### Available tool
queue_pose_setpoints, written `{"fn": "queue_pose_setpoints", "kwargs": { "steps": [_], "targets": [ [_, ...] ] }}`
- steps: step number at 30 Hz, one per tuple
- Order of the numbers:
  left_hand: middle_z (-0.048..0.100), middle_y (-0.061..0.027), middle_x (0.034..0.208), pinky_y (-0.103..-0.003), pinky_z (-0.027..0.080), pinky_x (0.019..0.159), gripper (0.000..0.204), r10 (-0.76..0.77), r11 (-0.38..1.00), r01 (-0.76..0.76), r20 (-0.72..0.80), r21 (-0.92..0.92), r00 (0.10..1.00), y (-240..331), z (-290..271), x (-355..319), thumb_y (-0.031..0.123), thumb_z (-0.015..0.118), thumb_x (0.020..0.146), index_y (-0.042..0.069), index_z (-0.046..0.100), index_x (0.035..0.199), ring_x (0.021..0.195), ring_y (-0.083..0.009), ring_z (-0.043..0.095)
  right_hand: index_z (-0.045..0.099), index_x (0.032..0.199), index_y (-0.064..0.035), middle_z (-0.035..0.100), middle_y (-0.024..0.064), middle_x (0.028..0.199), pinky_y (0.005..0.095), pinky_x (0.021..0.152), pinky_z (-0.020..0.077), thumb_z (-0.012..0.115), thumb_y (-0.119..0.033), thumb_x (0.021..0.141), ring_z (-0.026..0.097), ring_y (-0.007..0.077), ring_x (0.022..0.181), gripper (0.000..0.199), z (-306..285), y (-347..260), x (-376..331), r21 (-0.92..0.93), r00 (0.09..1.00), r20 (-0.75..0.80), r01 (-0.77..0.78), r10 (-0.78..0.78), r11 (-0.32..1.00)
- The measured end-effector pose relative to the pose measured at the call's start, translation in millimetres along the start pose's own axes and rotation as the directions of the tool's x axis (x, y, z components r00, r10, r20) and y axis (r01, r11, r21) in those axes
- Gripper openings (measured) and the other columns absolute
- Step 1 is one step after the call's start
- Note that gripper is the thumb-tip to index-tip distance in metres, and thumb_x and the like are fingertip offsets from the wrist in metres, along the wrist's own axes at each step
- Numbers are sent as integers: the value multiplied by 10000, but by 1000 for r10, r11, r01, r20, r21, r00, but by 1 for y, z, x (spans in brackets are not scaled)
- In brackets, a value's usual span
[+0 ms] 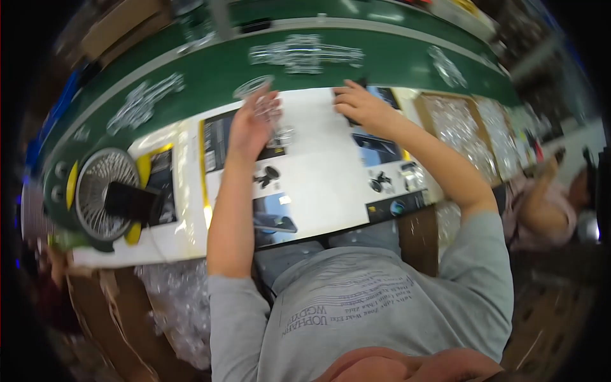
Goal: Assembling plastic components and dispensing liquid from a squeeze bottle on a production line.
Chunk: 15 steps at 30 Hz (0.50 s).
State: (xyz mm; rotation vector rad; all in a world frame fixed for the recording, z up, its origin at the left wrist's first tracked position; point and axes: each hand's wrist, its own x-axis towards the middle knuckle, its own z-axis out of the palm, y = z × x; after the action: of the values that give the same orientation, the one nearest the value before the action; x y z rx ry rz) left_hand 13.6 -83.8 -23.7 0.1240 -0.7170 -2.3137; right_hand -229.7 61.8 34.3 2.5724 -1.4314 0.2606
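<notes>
One round-grilled fan (105, 191) with yellow side parts stands at the left end of the white printed sheet (318, 153) before you, a black rectangular object (132, 202) in front of its grille. Crumpled clear film (175, 299) sits below the sheet's left end. Beyond that end, on the green tabletop (215, 77), lies a cluster of clear plastic pieces (146, 102).

Your left hand (248, 130), over the sheet's left half, is closed around a clear plastic part (267, 111) with a round rim, raised off the sheet. Beyond the sheet's middle lies a clear plastic stack (302, 54).

Your right hand (366, 111) is at the sheet's far edge, right of centre, fingers bent, close to a small black item (363, 83); you can't tell here whether it grips it. Farther right, beyond the sheet, is another clear bundle (447, 67); a carton of clear-wrapped items (458, 127) adjoins the sheet's right end, and a co-worker (541, 204) is past it.

Your handling looks midway: one part is lifted, while three clear groups lie apart, seemingly untouched; nothing shows as surely finished. The sheet's small print is too blurred to read; your grey shirt (363, 299) carries dark lettering, upside down in this view.
</notes>
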Motion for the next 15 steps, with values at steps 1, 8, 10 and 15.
{"fn": "queue_pose_setpoints", "kwargs": {
  "steps": [1, 8, 10, 15],
  "targets": [
    [557, -142, 1111, -375, 443, 871, 399, -11, 1000, 10, 23, 1, 1000, -3, -8, 1, 236, 425, 918, 16, 450, 1250, 998, -238, 537, 497, 948, -44, 515, 126, 1104, 479, 1072, 255, 567, 44, 660, 418, 310, 1185, 309, 3, 3, -8, -17, 999, 6, -48, 49, 999],
    [544, -83, 1134, -356, 437, 881, 432, -121, 988, 111, 88, 110, 989, -31, 12, 2, 282, 446, 926, 55, 415, 1292, 1017, -205, 528, 533, 977, -112, 503, 71, 1240, 446, 1064, 284, 512, -89, 776, 380, 272, 1248, 203, 16, 20, -45, -112, 999, -41, 17, -22, 994],
    [552, -171, 1123, -389, 446, 864, 373, -110, 994, 109, 55, 32, 992, -31, 14, -4, 200, 434, 915, -12, 455, 1221, 1003, -263, 546, 536, 1027, -142, 477, 67, 1274, 438, 1061, 286, 536, -126, 792, 368, 271, 1256, 236, 21, 14, -43, -46, 1000, -29, 0, -1, 999],
    [540, -158, 1136, -392, 431, 905, 392, -84, 991, 80, 33, 108, 996, -24, 17, -13, 219, 474, 909, -23, 450, 1217, 1034, -262, 534, 428, 1295, -196, 378, 96, 1362, 427, 1063, 250, 660, -340, 766, 333, 289, 1273, 596, 9, -10, -43, 90, 984, -21, -177, 180, 980]
  ]
}}
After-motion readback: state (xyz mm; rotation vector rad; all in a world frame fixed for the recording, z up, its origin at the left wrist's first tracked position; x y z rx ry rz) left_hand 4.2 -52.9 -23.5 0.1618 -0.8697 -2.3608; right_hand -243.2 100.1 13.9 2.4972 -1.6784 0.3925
